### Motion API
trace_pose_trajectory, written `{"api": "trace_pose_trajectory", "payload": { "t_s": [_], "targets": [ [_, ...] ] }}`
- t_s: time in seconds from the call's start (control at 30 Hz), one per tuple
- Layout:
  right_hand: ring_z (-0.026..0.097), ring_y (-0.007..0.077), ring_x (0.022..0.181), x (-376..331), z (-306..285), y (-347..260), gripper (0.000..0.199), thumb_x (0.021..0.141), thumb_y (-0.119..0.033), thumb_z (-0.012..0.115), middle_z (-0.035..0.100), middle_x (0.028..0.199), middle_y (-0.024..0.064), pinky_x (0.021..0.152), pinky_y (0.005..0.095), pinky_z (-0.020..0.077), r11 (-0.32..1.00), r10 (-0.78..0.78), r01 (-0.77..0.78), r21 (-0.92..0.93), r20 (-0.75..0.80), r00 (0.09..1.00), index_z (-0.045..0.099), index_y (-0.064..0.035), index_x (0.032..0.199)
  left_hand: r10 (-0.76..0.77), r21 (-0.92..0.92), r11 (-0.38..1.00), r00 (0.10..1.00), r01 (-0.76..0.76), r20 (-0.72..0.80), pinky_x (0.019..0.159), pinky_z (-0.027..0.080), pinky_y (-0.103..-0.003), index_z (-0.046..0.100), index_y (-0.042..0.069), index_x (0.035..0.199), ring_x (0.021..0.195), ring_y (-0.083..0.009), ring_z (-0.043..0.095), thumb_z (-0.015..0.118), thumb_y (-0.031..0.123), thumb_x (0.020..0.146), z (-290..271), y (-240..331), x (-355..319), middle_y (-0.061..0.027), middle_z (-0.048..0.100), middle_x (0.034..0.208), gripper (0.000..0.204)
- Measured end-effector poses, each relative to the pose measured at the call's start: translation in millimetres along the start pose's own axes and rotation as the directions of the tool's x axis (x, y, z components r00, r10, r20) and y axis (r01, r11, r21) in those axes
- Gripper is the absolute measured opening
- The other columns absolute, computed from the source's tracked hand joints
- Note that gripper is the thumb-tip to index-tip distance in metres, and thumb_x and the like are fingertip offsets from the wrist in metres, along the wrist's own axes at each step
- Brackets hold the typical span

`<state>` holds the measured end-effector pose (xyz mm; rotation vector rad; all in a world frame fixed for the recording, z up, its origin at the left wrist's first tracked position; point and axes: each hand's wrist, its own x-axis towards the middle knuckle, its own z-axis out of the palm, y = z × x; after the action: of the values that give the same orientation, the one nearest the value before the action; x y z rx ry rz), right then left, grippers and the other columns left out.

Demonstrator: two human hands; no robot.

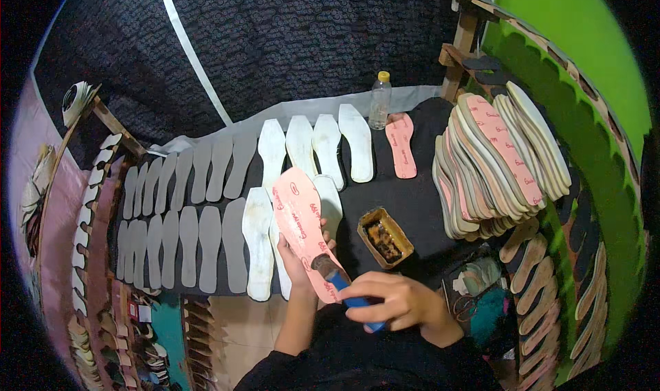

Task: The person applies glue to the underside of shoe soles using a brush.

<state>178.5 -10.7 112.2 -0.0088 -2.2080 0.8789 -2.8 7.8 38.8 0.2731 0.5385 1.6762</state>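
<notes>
My left hand [298, 266] grips a pink printed insole [295, 202] from beneath, with its fingertips showing at the insole's right edge. My right hand [395, 300] is wrapped round the blue handle of a brush [339, 282], whose dark bristle end touches the lower part of the insole. Just beyond the right hand stands a tan, open container [401, 236] with dark, sticky-looking residue inside. White insoles [355, 143] lie behind and beside the held one, partly hidden by it. Another pink insole [401, 147] rests flat on the black table farther back.
Rows of grey insoles [210, 247] cover the table's left side. A tall pile of mixed insoles [491, 137] stands at the right. A clear bottle with a yellow cap [379, 104] is at the back edge. Wooden racks holding insoles [540, 288] flank the table.
</notes>
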Motion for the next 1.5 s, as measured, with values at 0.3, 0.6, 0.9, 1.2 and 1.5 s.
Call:
{"api": "trace_pose_trajectory", "payload": {
  "t_s": [0.3, 0.6, 0.9, 1.2, 1.5],
  "targets": [
    [0.061, 0.0329, 0.075, 2, -16, -10, 0.020, 0.073, -0.012, 0.065, 0.057, 0.099, 0.0240, 0.062, 0.0368, 0.0509, 0.991, -0.132, 0.133, 0.015, -0.052, 0.990, 0.061, 0.0012, 0.088, 0.161, -0.022, 0.987, 0.986, -0.162, -0.045, 0.061, 0.044, -0.035, 0.040, 0.004, 0.120, 0.069, -0.0224, 0.051, 0.019, 0.045, 0.091, -12, 19, 5, -0.0152, 0.055, 0.098, 0.055],
    [0.057, 0.0347, 0.081, -6, -6, -7, 0.036, 0.059, -0.005, 0.062, 0.055, 0.100, 0.0196, 0.066, 0.0383, 0.0489, 0.993, -0.041, 0.029, 0.119, 0.098, 0.994, 0.058, 0.0001, 0.094, 0.215, -0.019, 0.976, 0.976, -0.216, -0.027, 0.060, 0.044, -0.034, 0.041, 0.003, 0.117, 0.069, -0.0214, 0.052, 0.019, 0.043, 0.091, -19, 19, 2, -0.0152, 0.055, 0.096, 0.053],
    [0.061, 0.0301, 0.066, 2, -1, 2, 0.020, 0.076, -0.018, 0.065, 0.060, 0.093, 0.0213, 0.055, 0.0339, 0.0499, 0.996, -0.086, 0.087, -0.017, 0.075, 0.993, 0.061, -0.0001, 0.085, 0.205, 0.056, 0.978, 0.978, -0.203, -0.034, 0.061, 0.044, -0.033, 0.041, 0.003, 0.116, 0.071, -0.0219, 0.050, 0.022, 0.046, 0.090, -9, 18, -5, -0.0147, 0.053, 0.099, 0.053],
    [0.058, 0.0332, 0.082, 11, 10, 12, 0.032, 0.064, -0.014, 0.063, 0.055, 0.103, 0.0198, 0.069, 0.0384, 0.0493, 0.985, -0.115, 0.099, -0.144, -0.108, 0.987, 0.059, -0.0020, 0.094, 0.204, 0.291, 0.936, 0.979, -0.199, 0.016, 0.066, 0.047, -0.035, 0.041, 0.002, 0.119, 0.078, -0.0230, 0.056, 0.020, 0.047, 0.090, -5, 6, -16, -0.0158, 0.056, 0.102, 0.057],
    [0.059, 0.0277, 0.058, 6, 3, -6, 0.026, 0.079, -0.022, 0.063, 0.062, 0.084, 0.0175, 0.049, 0.0326, 0.0476, 0.990, -0.081, 0.083, 0.116, -0.014, 0.997, 0.060, 0.0042, 0.082, 0.132, 0.019, 0.991, 0.990, -0.131, -0.039, 0.055, 0.040, -0.030, 0.043, 0.001, 0.116, 0.066, -0.0193, 0.045, 0.020, 0.049, 0.089, -7, 22, -12, -0.0130, 0.054, 0.097, 0.059]
  ]
}}
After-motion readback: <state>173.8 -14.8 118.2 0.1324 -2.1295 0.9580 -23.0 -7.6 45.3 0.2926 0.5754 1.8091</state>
